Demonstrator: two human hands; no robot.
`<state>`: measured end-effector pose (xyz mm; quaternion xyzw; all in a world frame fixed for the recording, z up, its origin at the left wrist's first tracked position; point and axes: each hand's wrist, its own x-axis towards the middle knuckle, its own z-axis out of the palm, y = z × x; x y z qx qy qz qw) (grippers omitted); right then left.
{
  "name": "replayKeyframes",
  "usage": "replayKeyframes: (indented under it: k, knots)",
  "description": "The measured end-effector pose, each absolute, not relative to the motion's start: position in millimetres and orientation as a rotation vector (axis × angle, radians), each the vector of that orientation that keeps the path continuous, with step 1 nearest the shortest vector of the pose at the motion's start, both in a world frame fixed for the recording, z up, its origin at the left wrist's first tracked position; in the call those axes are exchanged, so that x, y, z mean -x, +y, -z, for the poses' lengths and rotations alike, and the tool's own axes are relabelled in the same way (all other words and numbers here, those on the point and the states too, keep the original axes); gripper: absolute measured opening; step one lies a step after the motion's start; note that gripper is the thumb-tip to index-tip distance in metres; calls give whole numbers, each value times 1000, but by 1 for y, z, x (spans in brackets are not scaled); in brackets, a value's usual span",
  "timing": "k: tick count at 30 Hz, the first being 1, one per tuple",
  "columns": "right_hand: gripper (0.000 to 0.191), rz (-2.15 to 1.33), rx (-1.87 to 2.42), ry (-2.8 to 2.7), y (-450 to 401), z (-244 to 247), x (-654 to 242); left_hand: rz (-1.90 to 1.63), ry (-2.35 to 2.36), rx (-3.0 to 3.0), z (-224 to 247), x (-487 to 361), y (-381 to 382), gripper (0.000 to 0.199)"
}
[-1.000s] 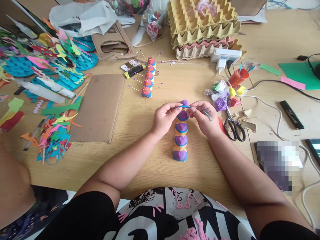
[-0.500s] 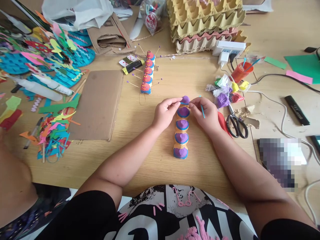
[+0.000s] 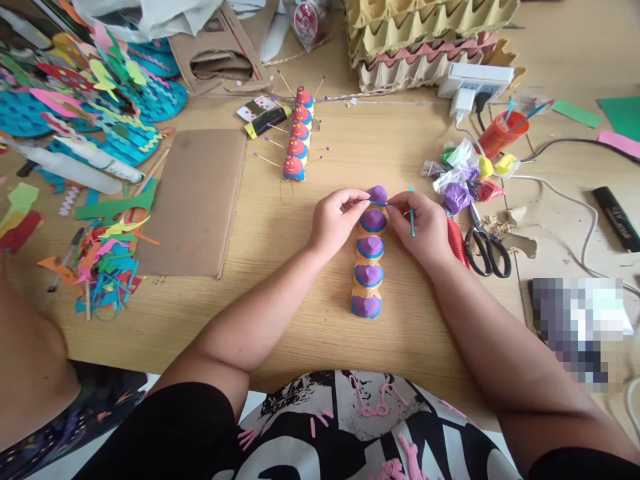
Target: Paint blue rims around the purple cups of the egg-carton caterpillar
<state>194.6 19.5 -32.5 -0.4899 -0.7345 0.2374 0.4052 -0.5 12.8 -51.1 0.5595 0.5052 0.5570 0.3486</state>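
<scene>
An egg-carton strip [image 3: 370,275] lies lengthwise in front of me, its several bumps topped with purple over blue, with orange between them. At its far end, my left hand [image 3: 341,217] pinches one end of a thin blue strand [image 3: 377,203]. The fingertips of my right hand [image 3: 417,223] are closed at the strand's other end. A light-blue stick [image 3: 412,212] shows against my right hand, which also holds it. Farther back stands a finished-looking strip [image 3: 296,141] with red faces, blue edges and purple-tipped sticks.
A cardboard sheet [image 3: 193,200] and paper scraps [image 3: 107,260] lie left. Scissors [image 3: 486,250], bagged clay [image 3: 457,193], an orange cup [image 3: 501,135] and a power strip [image 3: 477,80] are right. Egg trays [image 3: 425,47] are stacked behind. Another person's arm [image 3: 30,347] is at left.
The camera view has shifted slightly, moving the right-hand objects rightward. The blue strand now shows stretched between my fingertips; both hands remain at the strip's far end.
</scene>
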Motion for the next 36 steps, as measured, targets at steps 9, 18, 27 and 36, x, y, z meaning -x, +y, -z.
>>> replayKeyframes:
  k: [9, 18, 27, 36]
  knots:
    - [3, -565, 1272, -1899, 21, 35, -195, -1403, 1358, -1497, 57, 1, 14, 15]
    - [5, -552, 1302, -1911, 21, 35, -195, -1365, 1387, -1543, 58, 0, 14, 14]
    - [7, -563, 1346, -1923, 21, 35, -194, -1333, 1410, -1529, 62, 2, 17, 15]
    - [12, -547, 1405, -1920, 22, 37, -193, -1354, 1391, -1515, 65, 2, 20, 18]
